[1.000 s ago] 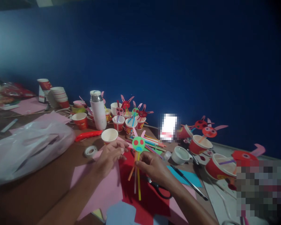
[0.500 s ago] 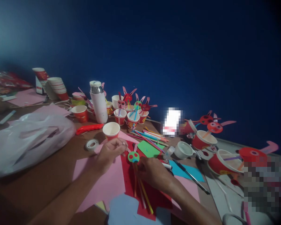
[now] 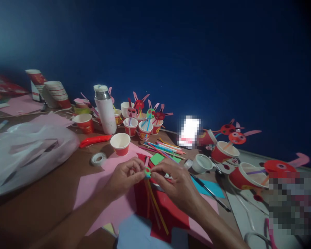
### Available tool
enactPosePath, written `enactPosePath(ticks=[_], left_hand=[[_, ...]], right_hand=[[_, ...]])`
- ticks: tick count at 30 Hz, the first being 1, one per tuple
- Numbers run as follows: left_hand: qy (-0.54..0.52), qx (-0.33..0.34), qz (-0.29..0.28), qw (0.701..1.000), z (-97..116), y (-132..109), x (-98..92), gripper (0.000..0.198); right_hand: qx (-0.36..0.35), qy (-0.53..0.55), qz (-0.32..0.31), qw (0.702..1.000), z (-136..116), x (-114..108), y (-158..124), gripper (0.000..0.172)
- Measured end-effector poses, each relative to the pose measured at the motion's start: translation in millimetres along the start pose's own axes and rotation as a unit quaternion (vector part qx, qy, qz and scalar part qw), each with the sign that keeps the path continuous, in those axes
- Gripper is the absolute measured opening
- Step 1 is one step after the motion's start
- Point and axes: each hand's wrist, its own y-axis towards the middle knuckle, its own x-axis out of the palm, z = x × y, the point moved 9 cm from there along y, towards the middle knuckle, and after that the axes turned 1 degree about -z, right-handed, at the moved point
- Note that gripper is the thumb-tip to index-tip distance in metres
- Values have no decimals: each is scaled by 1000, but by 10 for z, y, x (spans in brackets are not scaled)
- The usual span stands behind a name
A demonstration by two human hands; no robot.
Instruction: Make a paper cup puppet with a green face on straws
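A small green paper animal face with red eye patches and a pink ear is pinched from both sides above the red paper. My left hand grips its left edge between thumb and fingertips. On the other edge, the thumb and forefinger of my right hand are closed. Just below the face lie a few straws, yellow, orange and pale, on the red sheet; whether they join it is hidden. Pink paper spreads under my left forearm.
A paper cup, a tape roll and a white thermos stand beyond my left hand. Cups with paper faces line the back. On the right are a white mug and a black pen. A plastic bag lies left.
My right hand has risen from the straws to the face's right edge. My left hand has come in to its left edge, and the fingertips now cover much of it.
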Motion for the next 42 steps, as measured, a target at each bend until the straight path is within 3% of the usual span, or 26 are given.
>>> enactPosePath(ticks=[7, 19, 25, 30, 33, 37, 42], left_hand=[[53, 22, -12, 998, 106, -56, 57, 17], [146, 55, -22, 987, 227, -67, 127, 17], [135, 75, -35, 987, 252, -87, 107, 13], [51, 14, -22, 998, 149, -79, 64, 13], [16, 8, -22, 1000, 160, -81, 66, 16], [31, 57, -54, 996, 246, -111, 124, 20], [92, 111, -64, 987, 296, -154, 159, 23]], right_hand=[[51, 89, -46, 994, 130, 102, 29, 12], [103, 146, -64, 982, 284, 295, -2, 19], [156, 234, -32, 959, 492, 197, 46, 21], [183, 229, -2, 956, 620, 105, 67, 21], [171, 226, 61, 957, 585, -1, 70, 20], [108, 144, 146, 973, 390, -179, 45, 16], [-10, 84, 155, 984, 88, -203, 2, 13]])
